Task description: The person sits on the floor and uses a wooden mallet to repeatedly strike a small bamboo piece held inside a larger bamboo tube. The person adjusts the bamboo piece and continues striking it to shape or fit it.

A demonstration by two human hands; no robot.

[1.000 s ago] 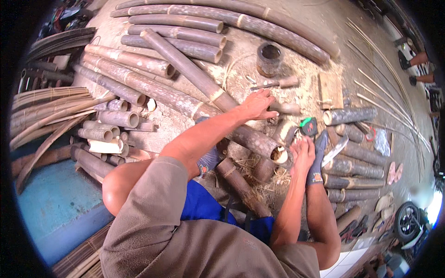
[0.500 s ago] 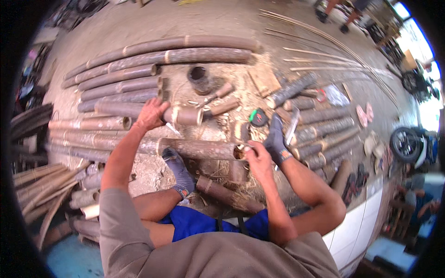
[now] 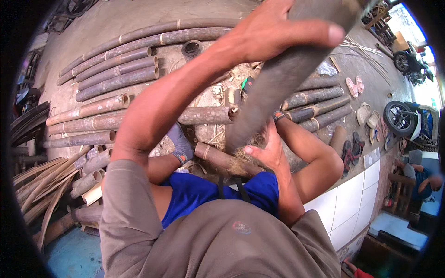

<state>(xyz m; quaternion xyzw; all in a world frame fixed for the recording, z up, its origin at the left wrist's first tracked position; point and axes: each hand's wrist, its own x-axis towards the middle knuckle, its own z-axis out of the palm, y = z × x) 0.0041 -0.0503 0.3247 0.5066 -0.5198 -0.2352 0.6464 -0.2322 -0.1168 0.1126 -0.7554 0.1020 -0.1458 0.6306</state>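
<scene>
My left hand (image 3: 273, 34) is raised at the upper right, close to the view, wrapped round a thick brown bamboo tube (image 3: 278, 83) with the thumb across it. The tube slants, blurred by motion, its lower end near my lap. Just beside that end is my right hand (image 3: 269, 150), thumb and fingers spread apart, with nothing visible in it. Behind the lifted tube, a long bamboo pole (image 3: 204, 115) lies across the floor in front of me. Between my legs rests a shorter bamboo piece (image 3: 215, 155) with frayed fibres on it.
Several bamboo tubes (image 3: 116, 72) lie in rows at the far left, more (image 3: 320, 97) at the right. A short upright tube (image 3: 191, 48) stands beyond. Split strips (image 3: 41, 180) are piled at left. Sandals (image 3: 354, 85) and a motorbike wheel (image 3: 399, 116) are at right; another person (image 3: 424, 185) sits at far right.
My left hand has lifted the bamboo tube off the floor and swung it up and right, tilting it. My right hand has left the long pole's end and moved nearer my lap.
</scene>
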